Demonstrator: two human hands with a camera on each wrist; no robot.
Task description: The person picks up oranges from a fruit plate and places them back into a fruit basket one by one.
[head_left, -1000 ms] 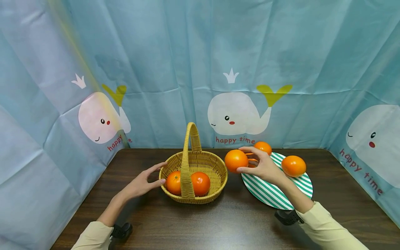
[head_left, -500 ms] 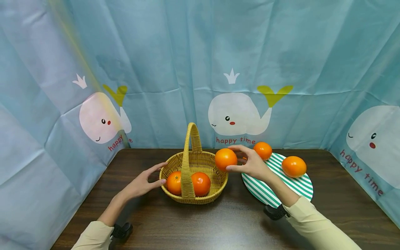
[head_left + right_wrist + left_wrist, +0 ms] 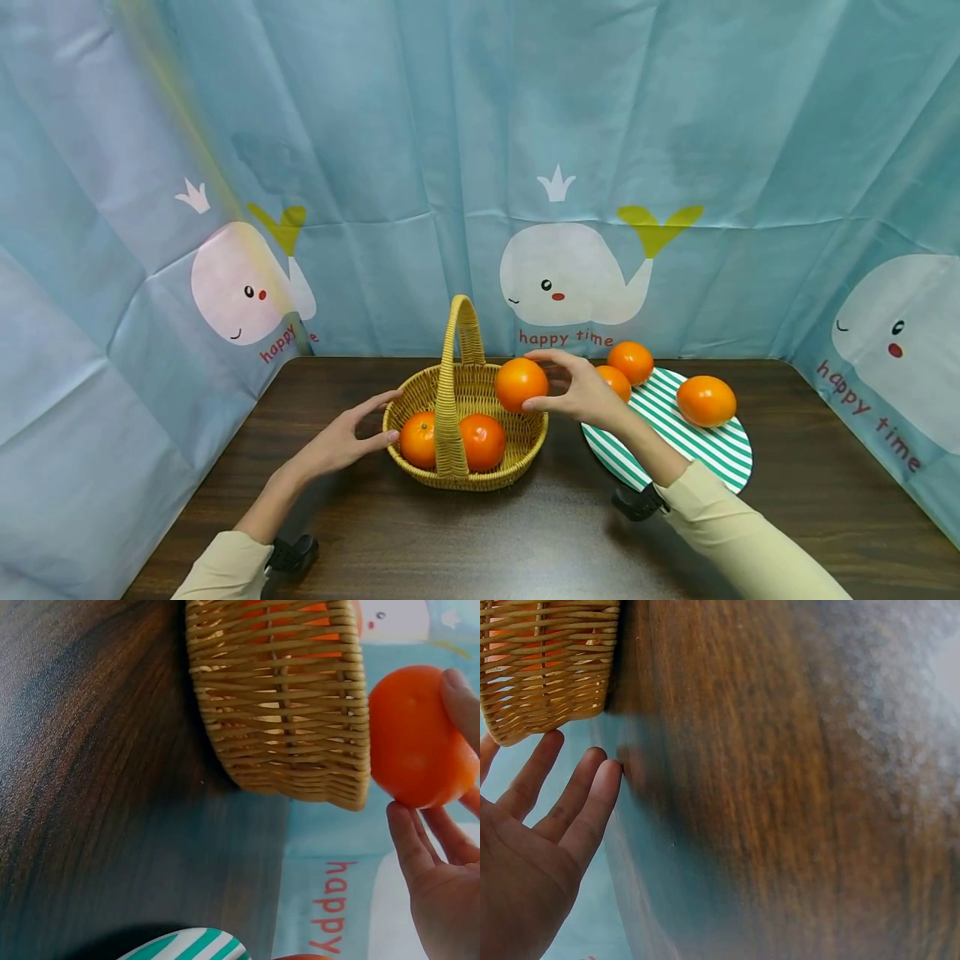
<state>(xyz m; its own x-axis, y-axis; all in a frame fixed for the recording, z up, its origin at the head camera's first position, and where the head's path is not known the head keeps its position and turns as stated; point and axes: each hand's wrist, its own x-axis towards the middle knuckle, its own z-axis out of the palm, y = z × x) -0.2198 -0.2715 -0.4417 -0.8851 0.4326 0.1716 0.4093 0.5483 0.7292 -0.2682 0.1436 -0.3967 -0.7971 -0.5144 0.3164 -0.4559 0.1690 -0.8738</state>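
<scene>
right hand (image 3: 581,393) pinching orange (image 3: 521,384) has moved from plate (image 3: 705,454) to above basket (image 3: 525,433) rim; left hand (image 3: 341,437), fingers spread, steadies basket.

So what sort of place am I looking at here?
Probably a staged tabletop set rather than a real kitchen: a dark wooden table hemmed in by a blue whale-print curtain, with only a wicker basket and a striped plate of oranges on it.

Yellow woven wicker basket (image 3: 465,417) with rough ribbed weave, round orange fruit (image 3: 521,384) with smooth slightly glossy skin, dark brown wood-grain desk (image 3: 525,533) with low sheen, creased matt light-blue cloth backdrop (image 3: 450,125)
</scene>
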